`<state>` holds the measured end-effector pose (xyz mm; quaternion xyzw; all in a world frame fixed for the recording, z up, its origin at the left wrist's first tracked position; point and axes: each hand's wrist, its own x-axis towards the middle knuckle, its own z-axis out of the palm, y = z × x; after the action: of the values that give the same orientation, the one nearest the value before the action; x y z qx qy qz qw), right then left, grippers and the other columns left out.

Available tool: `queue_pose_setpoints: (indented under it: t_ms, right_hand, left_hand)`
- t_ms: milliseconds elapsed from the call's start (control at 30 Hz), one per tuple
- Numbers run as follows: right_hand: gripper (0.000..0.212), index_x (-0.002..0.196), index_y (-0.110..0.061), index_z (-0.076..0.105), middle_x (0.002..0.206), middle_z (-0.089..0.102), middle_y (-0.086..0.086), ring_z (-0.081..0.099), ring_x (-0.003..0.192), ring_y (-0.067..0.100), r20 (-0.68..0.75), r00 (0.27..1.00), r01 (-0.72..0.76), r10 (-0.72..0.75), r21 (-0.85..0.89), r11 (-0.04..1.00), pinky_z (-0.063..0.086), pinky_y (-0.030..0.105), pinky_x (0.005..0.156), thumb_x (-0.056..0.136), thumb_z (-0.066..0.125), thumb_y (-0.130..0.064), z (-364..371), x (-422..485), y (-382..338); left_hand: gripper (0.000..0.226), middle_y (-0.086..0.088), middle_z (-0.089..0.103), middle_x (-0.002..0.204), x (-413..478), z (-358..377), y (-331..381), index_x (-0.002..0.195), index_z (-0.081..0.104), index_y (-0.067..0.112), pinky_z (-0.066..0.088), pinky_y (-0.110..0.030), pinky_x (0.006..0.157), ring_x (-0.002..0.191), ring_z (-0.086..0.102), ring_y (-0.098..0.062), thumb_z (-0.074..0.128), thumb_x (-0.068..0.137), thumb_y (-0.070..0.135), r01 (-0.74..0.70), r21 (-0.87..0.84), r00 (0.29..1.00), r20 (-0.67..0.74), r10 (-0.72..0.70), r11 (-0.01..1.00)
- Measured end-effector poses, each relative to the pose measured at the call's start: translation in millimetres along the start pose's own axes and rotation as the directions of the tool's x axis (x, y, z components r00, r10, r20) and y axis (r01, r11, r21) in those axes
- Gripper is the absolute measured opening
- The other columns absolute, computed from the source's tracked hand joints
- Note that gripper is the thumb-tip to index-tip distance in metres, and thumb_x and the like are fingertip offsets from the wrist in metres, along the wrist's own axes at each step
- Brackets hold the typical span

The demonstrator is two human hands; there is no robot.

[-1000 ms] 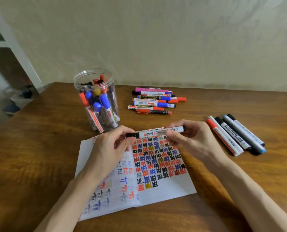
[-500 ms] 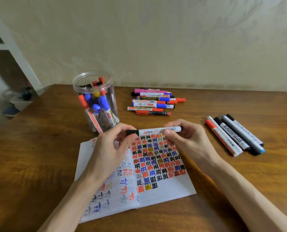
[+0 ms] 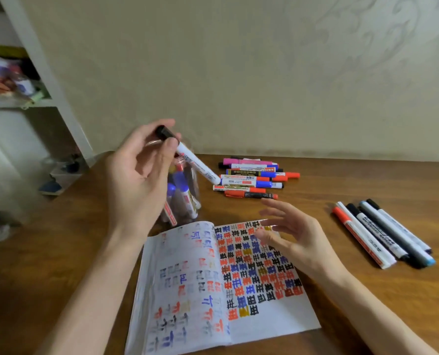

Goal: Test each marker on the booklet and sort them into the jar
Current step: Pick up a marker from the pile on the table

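Observation:
My left hand [image 3: 139,175] is raised above the clear jar [image 3: 185,201] and pinches a white marker with a black cap [image 3: 195,162] near its cap end; the marker slants down to the right over the jar. My right hand [image 3: 290,234] hovers with loose, spread fingers over the top of the open booklet [image 3: 238,316], holding nothing. The booklet's pages are covered with red, blue, black and yellow test marks. The jar is partly hidden behind my left hand and holds several markers.
A pile of several coloured markers [image 3: 254,176] lies behind the booklet near the wall. Another row of markers [image 3: 382,234] lies on the wooden table [image 3: 367,303] at the right. White shelves [image 3: 21,98] stand at the far left.
My right hand has let go of the marker and dropped toward the booklet. My left hand has lifted the marker up and left, over the jar. The camera view has tilted upward.

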<state>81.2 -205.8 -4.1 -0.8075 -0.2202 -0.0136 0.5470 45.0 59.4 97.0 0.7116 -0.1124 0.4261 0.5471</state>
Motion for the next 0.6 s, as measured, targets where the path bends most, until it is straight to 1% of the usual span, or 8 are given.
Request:
queue_pose_setpoints:
  t_ms: [67,100,167,233,300,333,467,600]
  right_hand:
    - [0.070,0.142,-0.038,0.057,0.128,0.070,-0.013,0.072,0.109,0.001,-0.017,1.000,0.002,-0.002,0.006,1.000,0.062,0.036,0.096,0.077,0.079,-0.051,-0.1,0.4,0.6]
    - [0.069,0.142,-0.037,0.057,0.128,0.071,-0.014,0.072,0.108,0.001,-0.018,1.000,0.003,-0.003,0.003,1.000,0.062,0.036,0.096,0.078,0.080,-0.049,0.1,0.6,0.9]
    - [0.068,0.142,-0.038,0.057,0.128,0.070,-0.015,0.071,0.108,0.000,-0.010,1.000,0.005,-0.005,-0.002,1.000,0.062,0.033,0.096,0.079,0.082,-0.046,1.1,0.6,1.7]
    - [0.068,0.141,-0.041,0.057,0.128,0.070,-0.016,0.071,0.109,-0.002,-0.004,1.000,0.006,-0.006,-0.008,1.000,0.061,0.029,0.095,0.078,0.082,-0.046,2.4,0.1,2.2]
    - [0.069,0.141,-0.041,0.056,0.129,0.069,-0.015,0.071,0.109,-0.003,0.000,1.000,0.004,-0.004,-0.005,1.000,0.061,0.027,0.095,0.077,0.081,-0.047,3.6,0.6,2.2]
    - [0.070,0.141,-0.040,0.056,0.129,0.069,-0.015,0.071,0.109,-0.002,0.003,1.000,0.007,-0.007,-0.004,1.000,0.061,0.027,0.095,0.076,0.081,-0.048,4.1,1.0,3.4]
    - [0.071,0.141,-0.043,0.056,0.127,0.070,-0.017,0.070,0.110,-0.003,0.008,1.000,0.010,-0.010,-0.020,1.000,0.061,0.025,0.093,0.075,0.082,-0.047,4.9,0.6,7.6]
    - [0.071,0.139,-0.046,0.056,0.125,0.069,-0.021,0.070,0.108,-0.005,0.013,1.000,0.014,-0.014,-0.035,0.999,0.058,0.014,0.086,0.073,0.080,-0.052,6.9,1.1,10.5]
  left_hand:
    - [0.023,0.003,0.072,0.109,23.5,-8.0,7.8,0.128,0.061,0.010,0.057,-0.028,0.087,0.103,0.072,-0.016,0.060,0.105,0.014,-0.111,0.046,0.988,-0.098,0.115,0.993]
    - [0.024,0.010,0.072,0.108,33.6,-11.0,11.4,0.129,0.057,0.009,0.057,-0.030,0.085,0.103,0.072,-0.020,0.059,0.105,0.014,-0.162,0.056,0.977,-0.134,0.168,0.985]
    - [0.024,0.017,0.073,0.104,49.1,-15.6,14.8,0.127,0.051,0.008,0.058,-0.033,0.084,0.104,0.072,-0.025,0.058,0.104,0.011,-0.222,0.066,0.957,-0.176,0.231,0.973]
    - [0.022,0.008,0.073,0.107,58.0,-18.4,10.1,0.122,0.049,0.010,0.058,-0.036,0.088,0.106,0.072,-0.023,0.059,0.103,0.008,-0.233,0.094,0.952,-0.181,0.247,0.968]
    - [0.021,-0.009,0.072,0.111,61.6,-18.9,-0.6,0.119,0.051,0.012,0.057,-0.036,0.093,0.106,0.072,-0.020,0.060,0.102,0.007,-0.207,0.149,0.960,-0.161,0.230,0.967]
    - [0.021,-0.012,0.072,0.112,61.5,-18.4,-6.2,0.119,0.052,0.013,0.057,-0.034,0.094,0.106,0.072,-0.018,0.061,0.101,0.007,-0.187,0.178,0.966,-0.143,0.213,0.966]
    - [0.020,-0.004,0.074,0.110,52.7,-12.8,-25.3,0.118,0.059,0.010,0.056,-0.024,0.091,0.105,0.072,-0.010,0.067,0.099,0.008,-0.100,0.270,0.989,-0.075,0.125,0.958]
    - [0.021,0.009,0.070,0.111,46.0,-9.5,-32.8,0.115,0.066,0.010,0.055,-0.016,0.087,0.102,0.070,0.004,0.074,0.095,0.011,-0.037,0.336,0.997,-0.044,0.055,0.941]
